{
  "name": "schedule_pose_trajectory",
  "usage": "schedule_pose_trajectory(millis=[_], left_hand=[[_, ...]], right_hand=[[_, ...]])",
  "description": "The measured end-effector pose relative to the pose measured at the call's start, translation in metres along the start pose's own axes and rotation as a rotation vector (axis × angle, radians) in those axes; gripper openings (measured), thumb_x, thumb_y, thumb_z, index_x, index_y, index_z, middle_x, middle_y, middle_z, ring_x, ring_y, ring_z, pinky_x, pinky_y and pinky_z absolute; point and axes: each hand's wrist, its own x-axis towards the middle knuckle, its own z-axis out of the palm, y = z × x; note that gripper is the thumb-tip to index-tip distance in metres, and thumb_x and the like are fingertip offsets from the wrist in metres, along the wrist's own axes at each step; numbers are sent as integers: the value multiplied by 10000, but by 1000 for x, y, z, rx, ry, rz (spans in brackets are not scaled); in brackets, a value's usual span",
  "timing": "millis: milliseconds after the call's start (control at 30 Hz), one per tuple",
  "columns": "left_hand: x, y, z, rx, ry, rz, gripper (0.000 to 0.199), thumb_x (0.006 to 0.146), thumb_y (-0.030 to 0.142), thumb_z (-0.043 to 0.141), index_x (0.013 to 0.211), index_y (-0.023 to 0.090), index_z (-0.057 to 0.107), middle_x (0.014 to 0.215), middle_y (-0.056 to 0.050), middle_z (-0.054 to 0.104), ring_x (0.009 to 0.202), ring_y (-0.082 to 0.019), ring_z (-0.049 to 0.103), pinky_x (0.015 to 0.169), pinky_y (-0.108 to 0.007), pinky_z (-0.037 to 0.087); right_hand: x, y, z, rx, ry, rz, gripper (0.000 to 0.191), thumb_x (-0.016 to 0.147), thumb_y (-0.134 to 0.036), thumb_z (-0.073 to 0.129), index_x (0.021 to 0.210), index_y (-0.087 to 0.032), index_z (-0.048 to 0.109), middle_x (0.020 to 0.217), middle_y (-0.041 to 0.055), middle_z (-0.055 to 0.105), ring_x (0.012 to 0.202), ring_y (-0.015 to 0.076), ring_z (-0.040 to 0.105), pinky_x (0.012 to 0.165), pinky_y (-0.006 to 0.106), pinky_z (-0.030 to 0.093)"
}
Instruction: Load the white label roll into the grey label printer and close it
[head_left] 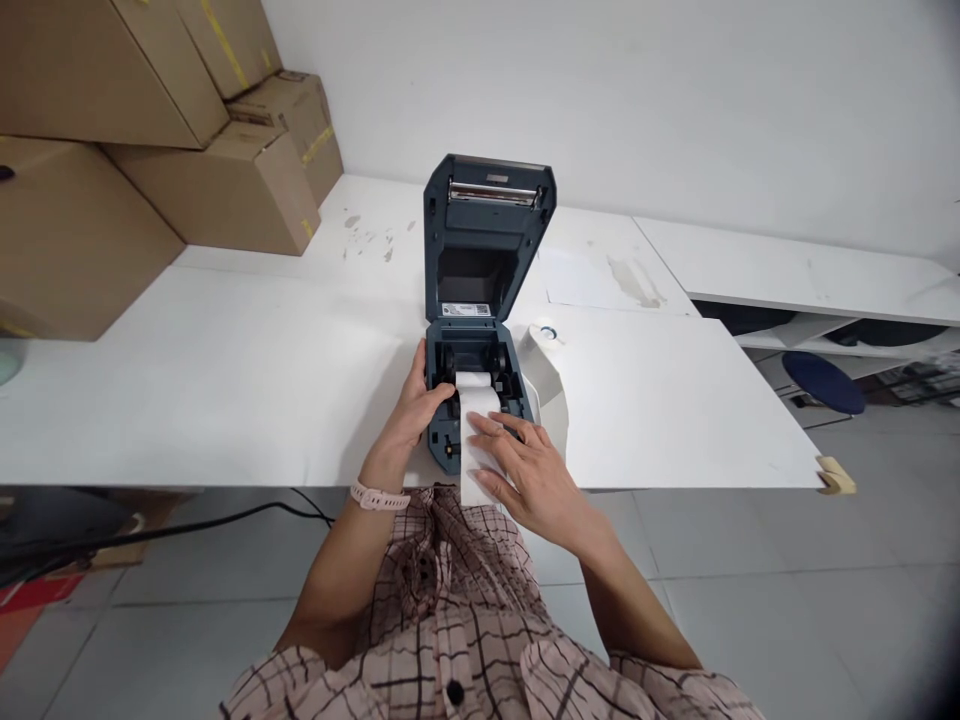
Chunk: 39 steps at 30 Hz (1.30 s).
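A dark label printer (440, 437) stands on the white table near its front edge, its lid (480, 240) raised. Inside is a small white roll, and a white paper strip (474, 488) runs from it over the printer's front toward me. My left hand (412, 410) wraps the printer's left side, with the thumb reaching over the rim beside the paper. Spread fingers of my right hand (525, 470) lie on the paper strip and the printer's front right. Just right of the printer is a roll of white label backing (551, 385), partly hidden by it.
Cardboard boxes (247, 190) are stacked at the back left, against the wall. A sheet of paper (574, 280) lies behind the printer on the right. Beyond the table's right edge are shelves and a blue stool (823, 382). A black cable (217, 522) hangs at lower left.
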Motion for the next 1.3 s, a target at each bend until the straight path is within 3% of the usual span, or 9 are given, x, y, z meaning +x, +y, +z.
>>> schedule_pose_trajectory(millis=[400, 500, 600, 700, 767, 867, 967, 1067, 1300], left_hand=[[1, -5, -4, -7, -69, 4, 956, 962, 404, 666, 1735, 347, 107, 1806, -60, 265, 1602, -331, 398, 1288, -514, 403], [-21, -10, 1, 25, -6, 1, 932, 960, 505, 689, 1724, 368, 173, 1809, -44, 256, 1641, -351, 316, 1303, -529, 382], [-60, -15, 12, 97, 63, -57, 1146, 852, 578, 818, 1733, 370, 116, 1838, -54, 119, 1679, -403, 169, 1314, -540, 361], [-93, -19, 20, 70, 56, -81, 1169, 862, 604, 802, 1731, 400, 47, 1834, -83, 139, 1652, -416, 261, 1242, -531, 463], [-104, -20, 23, 39, 47, -69, 1173, 870, 592, 800, 1733, 378, 35, 1795, -128, 272, 1607, -392, 380, 1228, -530, 476], [-108, -22, 22, 16, 47, -51, 1201, 856, 581, 820, 1734, 350, 34, 1749, -156, 366, 1570, -365, 449, 1246, -534, 448], [-109, -27, 20, 34, 44, -43, 1204, 858, 587, 815, 1732, 361, 18, 1785, -149, 283, 1604, -356, 394, 1274, -522, 408], [-113, -32, 18, 46, 21, -48, 1214, 858, 602, 807, 1733, 349, 3, 1788, -158, 268, 1610, -359, 382, 1273, -524, 408], [-117, -38, 12, -33, 68, 17, 1098, 907, 671, 714, 1737, 351, 70, 1818, -124, 200, 1661, -359, 264, 1302, -502, 366]], right_hand=[[0, -5, 3, 12, -30, 18, 376, 1100, -462, 522, 1400, -249, 599, 1640, 98, 554, 1541, 346, 470, 1230, 647, 430], [-10, -3, -13, 109, -126, -86, 532, 1057, -551, 581, 1531, -314, 537, 1657, 55, 540, 1587, 331, 433, 1308, 683, 328], [-4, 15, -49, 364, -128, -225, 523, 1040, -562, 613, 1548, -487, 511, 1544, -57, 654, 1468, 259, 596, 1323, 601, 370], [43, 50, -90, 438, 285, -99, 490, 1066, -526, 594, 1549, -486, 519, 1651, -57, 544, 1543, 238, 507, 1286, 537, 431], [98, 78, -108, 454, 483, 60, 619, 1045, -671, 540, 1605, -423, 455, 1747, -22, 403, 1625, 288, 372, 1295, 552, 394], [181, 108, -121, 582, 431, 194, 749, 1080, -747, 256, 1700, -326, 248, 1817, 21, 224, 1658, 267, 280, 1281, 487, 370], [216, 107, -121, 631, 377, 187, 864, 1061, -759, 42, 1693, -212, 259, 1770, 49, 336, 1639, 222, 291, 1296, 477, 319], [185, 81, -110, 643, 463, 147, 898, 1005, -870, 138, 1639, -277, 371, 1719, 0, 430, 1612, 214, 341, 1316, 476, 322], [43, 16, -41, 576, 560, 191, 610, 1033, -794, 356, 1450, -412, 584, 1656, -4, 508, 1579, 284, 405, 1281, 574, 384]])
